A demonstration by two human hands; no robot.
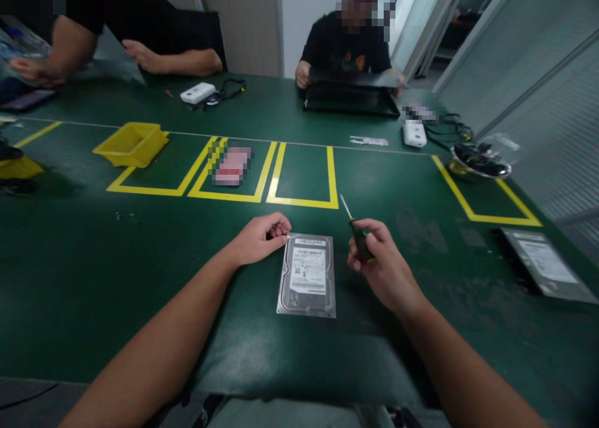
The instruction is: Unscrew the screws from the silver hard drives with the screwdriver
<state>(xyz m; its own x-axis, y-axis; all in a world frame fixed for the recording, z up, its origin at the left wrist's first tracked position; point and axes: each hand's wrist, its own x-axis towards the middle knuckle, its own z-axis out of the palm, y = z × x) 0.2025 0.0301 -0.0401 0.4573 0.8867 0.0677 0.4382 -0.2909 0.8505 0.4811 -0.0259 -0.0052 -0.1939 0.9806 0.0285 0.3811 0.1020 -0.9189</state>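
Observation:
A silver hard drive (pixel 306 275) lies flat on the green table in front of me, its white label facing up. At its upper left corner rests my left hand (pixel 264 236), fingers curled, with thumb and fingertips against the edge. My right hand (pixel 381 262) is closed around the dark handle of a screwdriver (pixel 360 238), just right of the drive. The screwdriver's thin metal shaft tilts up and to the left, apart from the drive.
Farther right lies a second hard drive (pixel 545 262). Yellow tape outlines cross the table; a yellow bin (pixel 131 144), a pink blurred object (pixel 233 166) and a metal bowl (pixel 480 166) stand beyond. Small screws (pixel 125 216) lie at left. Two people sit opposite, one holding a black tray (pixel 350 100).

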